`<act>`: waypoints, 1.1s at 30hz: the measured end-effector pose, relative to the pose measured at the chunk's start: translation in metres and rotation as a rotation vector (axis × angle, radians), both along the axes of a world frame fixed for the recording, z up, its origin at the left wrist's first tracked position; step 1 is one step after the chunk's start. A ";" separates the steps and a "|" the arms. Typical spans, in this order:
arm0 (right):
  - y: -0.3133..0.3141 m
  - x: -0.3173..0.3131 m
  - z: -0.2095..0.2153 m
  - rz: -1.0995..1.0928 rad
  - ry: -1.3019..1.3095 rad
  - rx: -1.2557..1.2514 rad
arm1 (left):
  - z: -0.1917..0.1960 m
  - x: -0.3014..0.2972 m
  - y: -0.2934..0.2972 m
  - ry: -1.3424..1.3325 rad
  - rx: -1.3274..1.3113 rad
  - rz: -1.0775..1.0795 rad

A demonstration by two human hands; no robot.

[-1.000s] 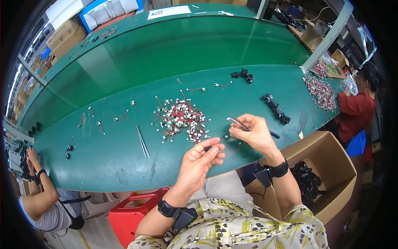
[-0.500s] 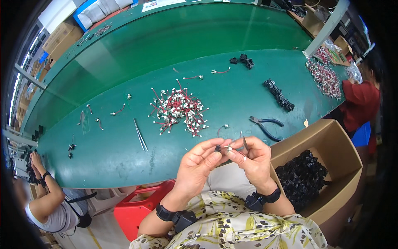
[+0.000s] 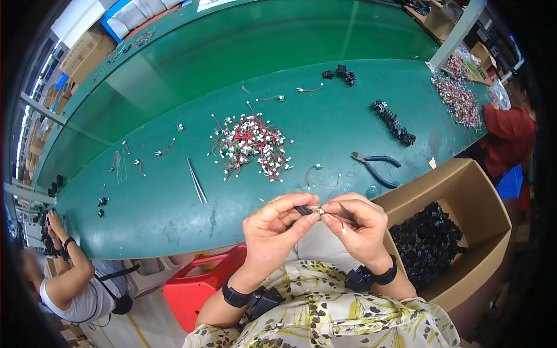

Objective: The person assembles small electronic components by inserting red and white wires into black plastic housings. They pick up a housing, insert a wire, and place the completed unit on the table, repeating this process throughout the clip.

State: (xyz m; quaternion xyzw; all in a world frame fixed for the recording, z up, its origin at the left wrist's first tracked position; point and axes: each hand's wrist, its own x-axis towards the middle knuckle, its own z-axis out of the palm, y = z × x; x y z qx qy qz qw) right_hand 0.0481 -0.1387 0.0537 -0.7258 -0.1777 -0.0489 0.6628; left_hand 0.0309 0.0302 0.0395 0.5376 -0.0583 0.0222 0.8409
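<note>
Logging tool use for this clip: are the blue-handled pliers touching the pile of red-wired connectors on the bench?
Apart. The head view shows the blue-handled pliers lying right of the pile of red-wired connectors, with bare green bench between them.

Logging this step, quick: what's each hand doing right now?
Left hand: pinched on a small black connector.
Right hand: pinched on its thin wire.
</note>
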 end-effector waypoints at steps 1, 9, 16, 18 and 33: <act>-0.001 -0.001 0.004 -0.014 -0.006 -0.045 | -0.003 0.000 0.000 -0.019 0.006 -0.006; -0.009 0.001 0.016 -0.072 -0.181 -0.249 | 0.001 0.004 0.000 0.239 -0.348 -0.188; 0.002 -0.004 0.012 -0.087 -0.148 -0.091 | -0.034 0.001 0.004 0.229 -0.623 -0.367; 0.002 -0.003 0.012 -0.084 -0.151 -0.097 | -0.037 0.001 0.004 0.229 -0.634 -0.395; -0.004 0.002 0.015 -0.031 -0.172 -0.279 | -0.019 0.001 0.008 0.113 -0.033 -0.208</act>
